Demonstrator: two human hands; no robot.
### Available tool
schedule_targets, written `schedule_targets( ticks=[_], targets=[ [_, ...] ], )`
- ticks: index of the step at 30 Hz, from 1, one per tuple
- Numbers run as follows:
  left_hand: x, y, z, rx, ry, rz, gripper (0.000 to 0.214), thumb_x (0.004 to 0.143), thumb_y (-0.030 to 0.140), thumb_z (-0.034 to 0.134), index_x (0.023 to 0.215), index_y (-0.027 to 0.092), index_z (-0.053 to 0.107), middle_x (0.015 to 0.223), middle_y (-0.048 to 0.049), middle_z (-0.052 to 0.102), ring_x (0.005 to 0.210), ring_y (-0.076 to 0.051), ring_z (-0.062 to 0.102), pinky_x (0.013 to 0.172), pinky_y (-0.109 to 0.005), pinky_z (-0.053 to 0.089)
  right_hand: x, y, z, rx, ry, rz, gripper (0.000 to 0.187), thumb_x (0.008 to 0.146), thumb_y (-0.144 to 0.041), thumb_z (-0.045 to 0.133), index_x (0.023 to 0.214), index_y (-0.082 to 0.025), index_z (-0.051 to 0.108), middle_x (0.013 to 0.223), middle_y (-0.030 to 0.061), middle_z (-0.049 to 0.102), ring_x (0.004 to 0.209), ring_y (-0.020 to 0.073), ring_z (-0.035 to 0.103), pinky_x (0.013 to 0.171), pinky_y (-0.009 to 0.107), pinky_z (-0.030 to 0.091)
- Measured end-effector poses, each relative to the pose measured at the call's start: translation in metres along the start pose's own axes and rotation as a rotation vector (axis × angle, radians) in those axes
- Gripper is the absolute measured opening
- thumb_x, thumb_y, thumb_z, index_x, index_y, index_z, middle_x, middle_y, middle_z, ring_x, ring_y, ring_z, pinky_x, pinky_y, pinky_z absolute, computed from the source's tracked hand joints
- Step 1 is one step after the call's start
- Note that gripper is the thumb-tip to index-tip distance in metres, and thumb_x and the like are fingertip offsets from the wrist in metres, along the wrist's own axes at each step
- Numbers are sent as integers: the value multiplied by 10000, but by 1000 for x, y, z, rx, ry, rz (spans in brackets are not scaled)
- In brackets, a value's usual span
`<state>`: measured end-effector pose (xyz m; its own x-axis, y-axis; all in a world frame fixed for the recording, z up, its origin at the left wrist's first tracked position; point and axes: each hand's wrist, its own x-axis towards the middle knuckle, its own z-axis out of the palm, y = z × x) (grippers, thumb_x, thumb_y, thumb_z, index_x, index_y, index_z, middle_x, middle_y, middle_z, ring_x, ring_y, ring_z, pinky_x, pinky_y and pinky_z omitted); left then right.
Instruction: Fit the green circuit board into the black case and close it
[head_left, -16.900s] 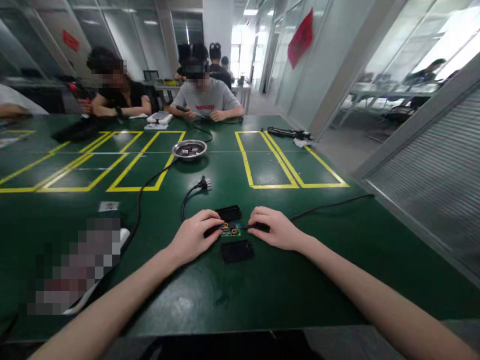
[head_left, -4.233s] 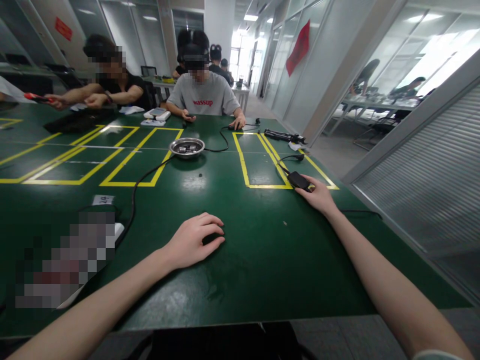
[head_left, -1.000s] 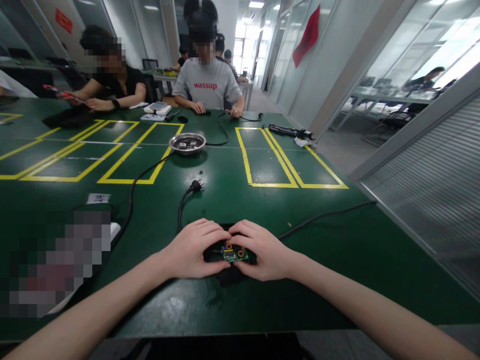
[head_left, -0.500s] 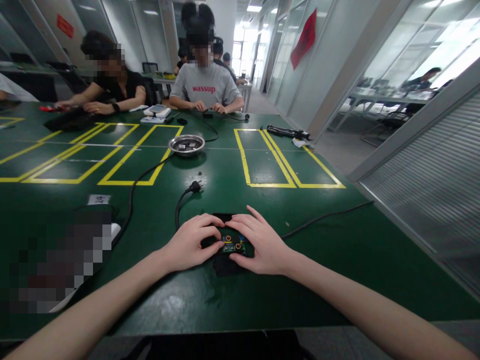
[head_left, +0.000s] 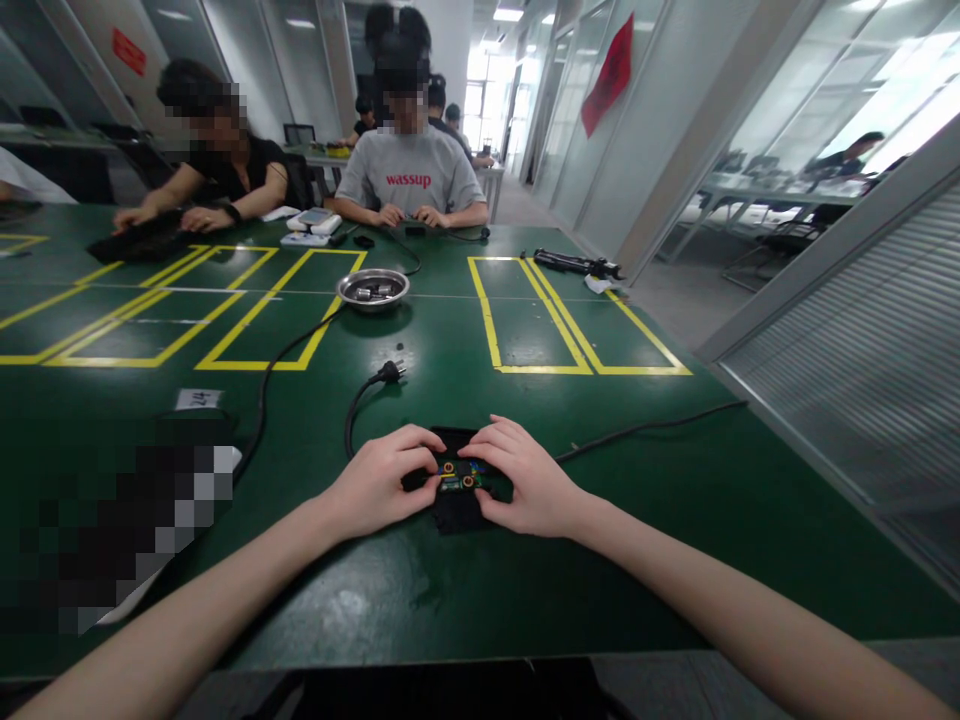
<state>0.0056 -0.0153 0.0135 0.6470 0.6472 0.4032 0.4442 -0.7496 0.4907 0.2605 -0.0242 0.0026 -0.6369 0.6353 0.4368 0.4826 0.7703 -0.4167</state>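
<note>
A green circuit board [head_left: 457, 482] with round copper-ringed coils lies between my two hands, over a black plastic casing [head_left: 457, 518] on the table. My left hand [head_left: 386, 478] grips the board's left end between thumb and fingers. On the other end, my right hand [head_left: 529, 478] holds the board with its thumb near the front edge and its fingers over the back. Part of the casing shows behind the board, between my fingertips. A black power cord with a plug [head_left: 390, 373] curves up beside my left hand. Another black cable [head_left: 652, 430] runs off to the right.
A steel bowl [head_left: 373, 290] holding small metal parts stands mid-table. Yellow tape rectangles [head_left: 544, 371] mark the green tabletop. A black folded stand-like object [head_left: 577, 265] lies at the far right. A blurred-out item [head_left: 150, 530] is at left. Two people work across the table.
The board has shifted slightly left and up over the casing, with more of the casing's back part showing. My right hand's fingers have drawn back a little.
</note>
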Motion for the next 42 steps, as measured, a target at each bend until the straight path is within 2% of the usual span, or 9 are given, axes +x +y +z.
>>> schedule_targets(
  ticks=[5,8,11,14,20,23,27,33,42],
  targets=[
    [1,6,-2,162,-18,4,113,957,205,618,918,192,723,1170,-101,747,1069,-236,714,912,-373,600,-1,3,2,24,10,15,397,784,-158,661,1178,-199,634,1127,120,696,1086,296,644,1057,564,515],
    [0,17,-7,370,-56,-94,298,963,351,658,1196,177,724,1393,-170,668,1281,-326,632,1087,-525,536,-1,2,0,31,3,20,389,792,-141,661,1178,-186,635,1138,132,689,1077,298,636,970,517,556],
    [-1,27,-20,618,-24,-324,664,950,580,640,1500,215,572,1624,-211,462,1489,-453,422,1181,-800,269,-1,2,-2,38,1,20,400,794,-129,661,1188,-195,636,1134,125,689,1068,294,637,958,505,556],
    [-3,28,-41,816,52,-668,778,929,671,613,1559,224,521,1714,-221,290,1574,-523,216,1133,-897,101,-1,2,-3,49,-5,23,403,803,-129,663,1197,-206,636,1132,117,694,1060,289,644,950,492,557],
    [-21,11,-78,745,108,-962,911,895,800,535,1603,232,464,1745,-235,171,1585,-562,106,1081,-863,325,-2,3,-3,53,-4,13,393,828,-159,658,1217,-211,634,1136,118,700,1077,295,649,1004,531,538],
    [-26,3,-81,680,142,-920,966,862,833,553,1579,189,500,1726,-270,205,1547,-608,189,1057,-849,374,-1,3,-3,47,-3,12,397,833,-164,653,1228,-204,631,1152,128,699,1100,305,645,1024,548,529],
    [-20,2,-68,740,177,-663,816,906,726,601,1509,177,568,1701,-251,290,1565,-587,157,1116,-903,159,0,0,-2,45,-5,13,383,840,-158,645,1220,-209,640,1137,125,698,1079,301,644,981,524,544],
    [-8,13,-32,398,-214,-17,167,930,328,735,1027,193,724,1462,-154,597,1419,-346,513,1175,-536,447,2,-4,2,22,27,36,284,867,-155,654,1146,-209,643,1129,121,684,1074,291,629,918,467,552],
    [-3,10,-32,309,-146,-36,135,1046,225,495,1022,181,620,1030,-80,686,889,-211,679,771,-314,540,2,11,-20,-30,-12,36,106,901,-196,615,1006,-196,631,977,93,687,900,237,643,779,364,541]
  ],
)
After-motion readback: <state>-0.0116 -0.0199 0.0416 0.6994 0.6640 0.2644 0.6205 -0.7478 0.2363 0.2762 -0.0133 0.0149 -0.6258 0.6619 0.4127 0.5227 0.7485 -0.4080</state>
